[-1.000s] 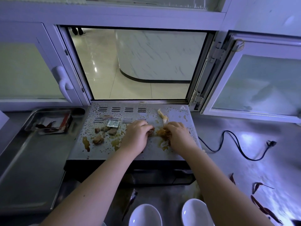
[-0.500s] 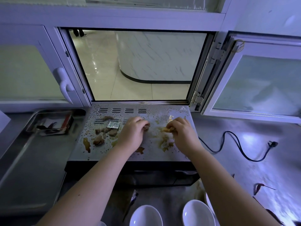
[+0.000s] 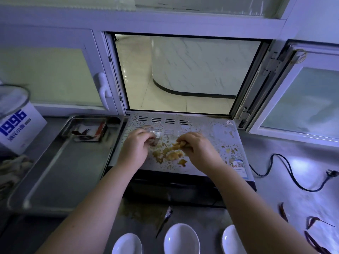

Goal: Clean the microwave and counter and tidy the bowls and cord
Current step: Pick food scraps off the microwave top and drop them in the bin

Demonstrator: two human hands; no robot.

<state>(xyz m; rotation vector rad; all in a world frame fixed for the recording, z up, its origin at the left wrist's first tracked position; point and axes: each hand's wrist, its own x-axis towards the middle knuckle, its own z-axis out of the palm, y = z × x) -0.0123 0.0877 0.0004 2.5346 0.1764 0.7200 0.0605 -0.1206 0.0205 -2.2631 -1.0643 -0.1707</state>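
On the steel counter [image 3: 308, 165], spattered microwave [image 3: 211, 129]

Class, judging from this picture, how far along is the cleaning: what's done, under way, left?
Done: nothing looks finished. Under way: the left hand and right hand pick scraps off the microwave. Left: its spattered top, the spill and chillies on the counter, the bowls, the sprawled cord.

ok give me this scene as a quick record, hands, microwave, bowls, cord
left hand: grips food scraps on the microwave top
right hand: pinches a yellowish scrap
microwave: top spattered, loose scraps between the hands
bowls: three white, on the counter in front
cord: loose on the counter, right of the microwave, plug free
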